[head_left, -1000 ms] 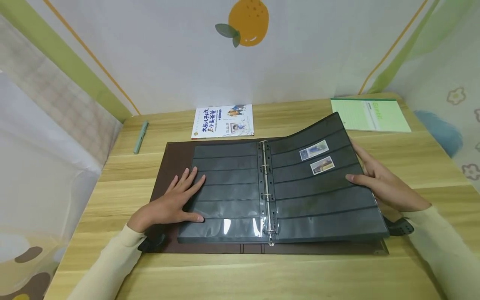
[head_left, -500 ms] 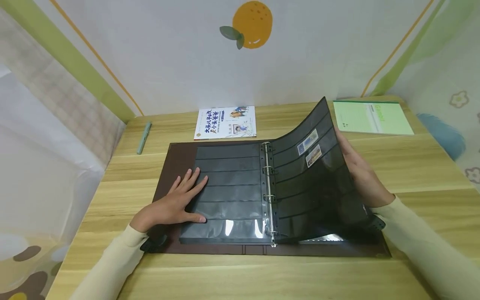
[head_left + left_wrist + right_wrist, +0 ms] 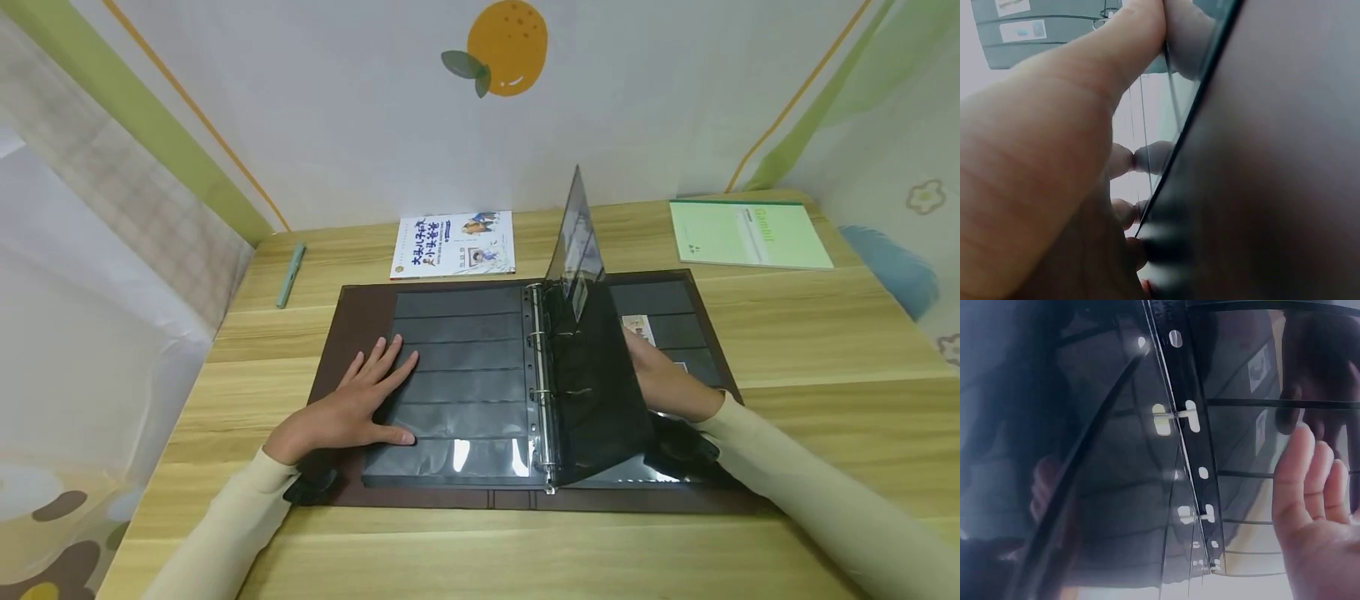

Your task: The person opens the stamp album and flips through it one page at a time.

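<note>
Head view: the ring-binder stamp album (image 3: 356, 312) lies open on the wooden table (image 3: 600, 550); the left hand (image 3: 341, 417) rests, fingers spread, on the left page (image 3: 465, 383), gripping nothing. Behind a pocket page (image 3: 606, 375) (nearly upright), the right hand (image 3: 667, 379) has fingers extended, not curled round it. Lopsided pushing could snag it on the metal rings (image 3: 576, 392).

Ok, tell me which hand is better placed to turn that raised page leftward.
Right, most likely: the right hand is at the right face of the raised page, while the left hand rests spread on the left page, where the turn would probably end.
</note>
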Demonstrator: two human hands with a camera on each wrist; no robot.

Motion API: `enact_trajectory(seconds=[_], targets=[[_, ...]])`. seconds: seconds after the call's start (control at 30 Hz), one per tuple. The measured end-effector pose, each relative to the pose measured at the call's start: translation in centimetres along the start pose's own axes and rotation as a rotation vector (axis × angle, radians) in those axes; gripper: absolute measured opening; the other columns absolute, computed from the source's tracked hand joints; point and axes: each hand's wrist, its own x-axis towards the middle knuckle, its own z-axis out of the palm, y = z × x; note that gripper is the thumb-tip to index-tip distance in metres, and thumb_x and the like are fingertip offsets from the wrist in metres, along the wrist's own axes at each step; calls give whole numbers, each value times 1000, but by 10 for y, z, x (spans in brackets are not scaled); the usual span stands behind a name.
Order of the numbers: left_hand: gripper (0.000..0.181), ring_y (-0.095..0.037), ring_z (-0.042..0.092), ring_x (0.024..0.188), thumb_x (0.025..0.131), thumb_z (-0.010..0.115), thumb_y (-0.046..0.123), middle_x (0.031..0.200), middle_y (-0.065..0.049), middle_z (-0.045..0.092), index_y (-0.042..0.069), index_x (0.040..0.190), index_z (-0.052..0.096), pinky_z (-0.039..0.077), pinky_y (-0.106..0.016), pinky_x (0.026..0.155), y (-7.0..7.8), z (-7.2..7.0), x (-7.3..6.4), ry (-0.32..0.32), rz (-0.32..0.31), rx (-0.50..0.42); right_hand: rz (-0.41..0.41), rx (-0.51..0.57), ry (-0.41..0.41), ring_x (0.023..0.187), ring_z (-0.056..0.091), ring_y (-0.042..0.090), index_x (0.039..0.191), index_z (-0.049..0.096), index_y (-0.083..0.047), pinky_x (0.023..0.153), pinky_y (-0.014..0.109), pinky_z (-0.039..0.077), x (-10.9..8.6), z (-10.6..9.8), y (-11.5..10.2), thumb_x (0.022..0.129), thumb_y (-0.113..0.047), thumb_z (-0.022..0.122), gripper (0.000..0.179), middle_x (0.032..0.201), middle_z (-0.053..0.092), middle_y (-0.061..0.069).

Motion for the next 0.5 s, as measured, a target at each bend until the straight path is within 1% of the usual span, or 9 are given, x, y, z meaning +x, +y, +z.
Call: enact_trajectory(seconds=[0.03, 0.07, 0.1, 0.17, 0.2, 0.23, 0.27, 0.37, 0.5], targets=[[111, -46, -13, 155, 83, 78, 52, 170, -22, -7, 9, 163, 15, -7, -67, 121, 0, 0, 0, 1, 1, 1, -11, 21, -27, 124, 53, 11, 159, 22, -1, 100, 36, 52, 3, 2, 0, 98, -2, 58, 71, 150, 41, 29], [111, -46, -13, 156, 83, 79, 52, 170, -22, -7, 9, 163, 15, -7, -67, 121, 0, 0, 0, 3, 3, 2, -37, 18, -55, 123, 55, 12, 162, 17, -5, 98, 34, 54, 7, 5, 0, 99, 0, 58, 75, 149, 43, 28], [110, -46, -13, 156, 83, 79, 51, 170, -22, -7, 9, 163, 15, -6, -67, 121, 1, 0, 0, 4, 4, 3, -63, 5, -76, 119, 58, 14, 163, 14, -8, 95, 30, 55, 9, 7, 1, 98, 2, 58, 78, 145, 45, 27], [110, -46, -12, 156, 83, 79, 50, 170, -22, -6, 8, 163, 16, -6, -68, 121, 1, 0, 0, 7, 8, 4, -126, -32, -118, 113, 61, 15, 164, 10, -13, 92, 27, 57, 15, 11, 2, 97, 2, 61, 85, 137, 49, 21], [110, -46, -12, 155, 83, 79, 50, 169, -23, -6, 8, 162, 16, -6, -68, 121, 1, 0, 0, 8, 9, 4, -149, -63, -133, 112, 60, 15, 164, 10, -15, 93, 26, 57, 17, 13, 3, 96, 1, 64, 89, 132, 50, 17], [110, -47, -12, 155, 83, 80, 50, 169, -23, -5, 8, 162, 16, -5, -68, 121, 2, -1, 0, 9, 11, 4, -167, -89, -150, 106, 60, 14, 164, 12, -16, 91, 26, 58, 19, 16, 4, 95, -3, 68, 90, 124, 50, 14], [110, -47, -11, 155, 83, 80, 49, 169, -23, -5, 7, 162, 17, -5, -68, 121, 2, -1, 0, 10, 12, 6, -187, -126, -158, 103, 60, 14, 164, 14, -15, 90, 27, 58, 20, 18, 4, 94, -6, 70, 90, 120, 50, 11], [110, -47, -11, 155, 82, 80, 49, 169, -23, -5, 7, 162, 17, -5, -68, 121, 1, 0, 0, 13, 13, 8, -202, -225, -166, 98, 58, 12, 163, 18, -14, 87, 28, 59, 23, 22, 4, 90, -15, 77, 93, 115, 51, 6], [110, -47, -9, 156, 82, 80, 50, 170, -23, -3, 8, 162, 18, -3, -68, 121, 1, 0, 0, 19, 14, 28, -198, -321, -172, 97, 56, 8, 163, 19, -17, 87, 27, 59, 25, 24, 2, 88, -25, 80, 97, 115, 50, 3]])
